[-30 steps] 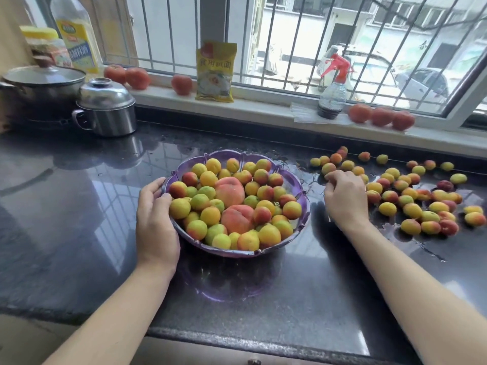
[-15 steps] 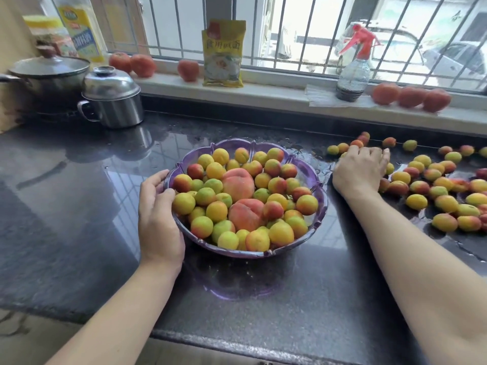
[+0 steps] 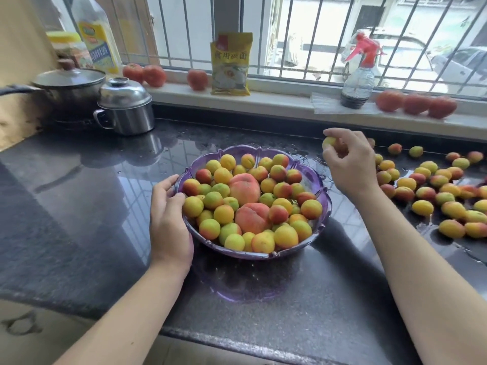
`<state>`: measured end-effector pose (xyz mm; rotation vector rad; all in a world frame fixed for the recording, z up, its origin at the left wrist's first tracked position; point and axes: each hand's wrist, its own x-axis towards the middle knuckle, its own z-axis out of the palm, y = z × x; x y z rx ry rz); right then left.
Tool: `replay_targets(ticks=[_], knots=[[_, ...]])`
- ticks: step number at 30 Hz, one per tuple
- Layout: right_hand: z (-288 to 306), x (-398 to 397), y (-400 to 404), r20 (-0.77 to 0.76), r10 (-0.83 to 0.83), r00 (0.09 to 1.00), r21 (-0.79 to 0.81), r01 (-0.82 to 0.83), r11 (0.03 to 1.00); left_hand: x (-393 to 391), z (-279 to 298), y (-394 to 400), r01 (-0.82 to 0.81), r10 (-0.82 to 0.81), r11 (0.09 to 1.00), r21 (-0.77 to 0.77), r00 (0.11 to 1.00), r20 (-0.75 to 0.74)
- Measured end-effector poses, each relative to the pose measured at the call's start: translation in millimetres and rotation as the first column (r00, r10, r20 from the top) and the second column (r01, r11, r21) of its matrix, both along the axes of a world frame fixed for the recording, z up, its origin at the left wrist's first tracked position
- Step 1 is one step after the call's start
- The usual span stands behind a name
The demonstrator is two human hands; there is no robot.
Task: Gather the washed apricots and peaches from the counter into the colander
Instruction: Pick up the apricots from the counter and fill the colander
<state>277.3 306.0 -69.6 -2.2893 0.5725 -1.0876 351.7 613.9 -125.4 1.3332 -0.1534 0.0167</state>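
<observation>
Lifted off the wet counter (image 3: 79,206) since the earlier frame, the right hand (image 3: 347,164) now hangs above the colander's (image 3: 322,206) back right rim, its curled fingers pinching a yellow apricot (image 3: 329,142). The left hand (image 3: 168,219) grips the purple colander's left rim, thumb over the edge against the fruit. That colander sits mid-counter near the front edge, heaped with apricots and two peaches (image 3: 243,191), while loose apricots (image 3: 432,196) lie scattered toward the counter's right edge.

A lidded pot (image 3: 71,85) and steel kettle (image 3: 126,109) stand left; tomatoes (image 3: 416,104), a yellow packet (image 3: 230,64) (upright) and spray bottle (image 3: 357,75) line the sill.
</observation>
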Motion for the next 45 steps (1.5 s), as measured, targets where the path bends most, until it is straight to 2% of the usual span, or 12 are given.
replay_targets(ticks=[4,8,14,17,20,23,30,37,39,41,43,45], knots=[[34,-3,42,-0.094,0.375,0.922,0.311,-0.331,0.891,0,0,-2,-0.013,0.013,1.000,0.026,1.000,-0.006],[56,13,78,-0.360,0.527,0.770,0.272,-0.454,0.849,0,1,-2,-0.031,0.031,0.999,0.034,0.999,-0.008],[52,63,104,-0.578,0.363,0.731,0.039,-0.419,0.907,-1,2,-1,-0.031,0.032,0.998,0.051,0.999,-0.035],[45,72,108,-0.596,0.293,0.748,-0.024,-0.381,0.924,-1,2,0,-0.024,0.027,0.998,0.055,0.999,-0.044],[38,75,110,-0.615,0.139,0.776,-0.207,-0.329,0.922,-1,2,-1,-0.028,0.031,0.998,0.059,0.998,-0.046],[36,74,109,-0.608,0.150,0.780,-0.165,-0.308,0.937,-1,4,0,-0.033,0.036,0.998,0.061,0.998,-0.045],[41,76,104,-0.680,0.055,0.732,-0.300,-0.346,0.889,-2,5,0,-0.034,0.038,0.996,0.085,0.999,-0.037],[43,71,102,-0.675,0.081,0.733,-0.269,-0.347,0.899,-5,7,1,-0.025,0.027,0.995,0.097,0.999,-0.023],[48,62,94,-0.568,0.135,0.812,-0.221,-0.308,0.925,-4,7,2,-0.024,0.026,0.996,0.086,0.999,-0.027],[52,47,75,-0.364,0.152,0.919,-0.150,-0.218,0.964,-4,6,2,-0.023,0.025,0.996,0.089,1.000,-0.016],[49,29,44,-0.188,0.066,0.980,-0.087,-0.084,0.993,-3,6,2,-0.029,0.030,0.996,0.085,1.000,-0.009],[34,11,10,-0.157,-0.082,0.984,-0.046,0.076,0.996,-2,3,1,-0.036,0.037,0.997,0.072,0.999,-0.014]])
